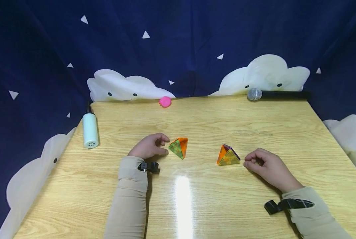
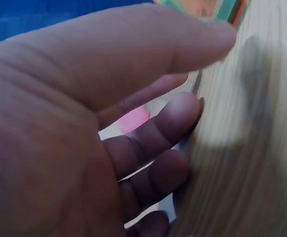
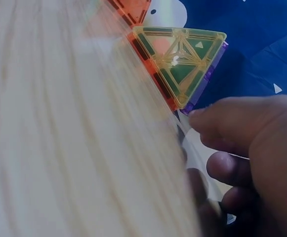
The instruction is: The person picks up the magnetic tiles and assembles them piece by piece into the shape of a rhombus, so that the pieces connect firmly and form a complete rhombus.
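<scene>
Two small pyramids of translucent magnetic tiles stand apart on the table. The left pyramid (image 1: 179, 148) shows green and orange sides; the right pyramid (image 1: 229, 156) shows yellow, orange and purple. My left hand (image 1: 149, 146) is just left of the green-orange one, fingers loosely bent and nothing in them. A part of that pyramid shows at the top of the left wrist view. Just right of the yellow-orange one is my right hand (image 1: 269, 167), loosely curled and holding nothing. In the right wrist view, the thumb (image 3: 232, 121) is close to the pyramid's purple edge; whether they touch, I cannot tell.
A pink round object (image 1: 165, 102) lies at the table's back edge. Toward the back right lies a microphone (image 1: 254, 94) with a black handle. A pale mint bottle (image 1: 90, 131) lies at the left edge. Dark blue cloth (image 1: 193, 49) with clouds surrounds the wooden table (image 1: 214, 199).
</scene>
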`<state>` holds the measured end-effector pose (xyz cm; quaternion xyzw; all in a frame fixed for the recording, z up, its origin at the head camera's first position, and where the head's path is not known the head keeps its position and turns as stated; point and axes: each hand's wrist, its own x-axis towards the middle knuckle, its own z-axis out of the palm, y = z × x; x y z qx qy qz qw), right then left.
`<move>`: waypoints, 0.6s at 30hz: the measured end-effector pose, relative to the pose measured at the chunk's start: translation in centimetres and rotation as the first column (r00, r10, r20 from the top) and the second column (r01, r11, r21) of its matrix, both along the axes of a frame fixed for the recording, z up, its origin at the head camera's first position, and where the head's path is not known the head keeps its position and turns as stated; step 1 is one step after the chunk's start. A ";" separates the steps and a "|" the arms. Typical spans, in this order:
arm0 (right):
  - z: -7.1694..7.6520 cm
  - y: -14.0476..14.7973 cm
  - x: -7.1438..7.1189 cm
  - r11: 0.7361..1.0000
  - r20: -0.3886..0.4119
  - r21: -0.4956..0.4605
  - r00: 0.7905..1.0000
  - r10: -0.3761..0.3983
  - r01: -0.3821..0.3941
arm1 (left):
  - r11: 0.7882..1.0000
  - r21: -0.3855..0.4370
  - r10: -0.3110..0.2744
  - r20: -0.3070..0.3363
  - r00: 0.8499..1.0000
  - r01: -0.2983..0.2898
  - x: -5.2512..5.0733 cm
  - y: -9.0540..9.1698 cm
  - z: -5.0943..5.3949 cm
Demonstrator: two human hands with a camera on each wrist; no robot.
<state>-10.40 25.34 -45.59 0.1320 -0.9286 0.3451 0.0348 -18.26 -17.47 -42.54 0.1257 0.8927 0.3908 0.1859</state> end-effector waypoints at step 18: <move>-0.6 -1.7 -1.8 0.994 -0.037 0.090 0.997 0.065 -0.062 | 0.988 -0.155 -0.047 -0.128 0.991 0.027 0.4 2.3 -0.6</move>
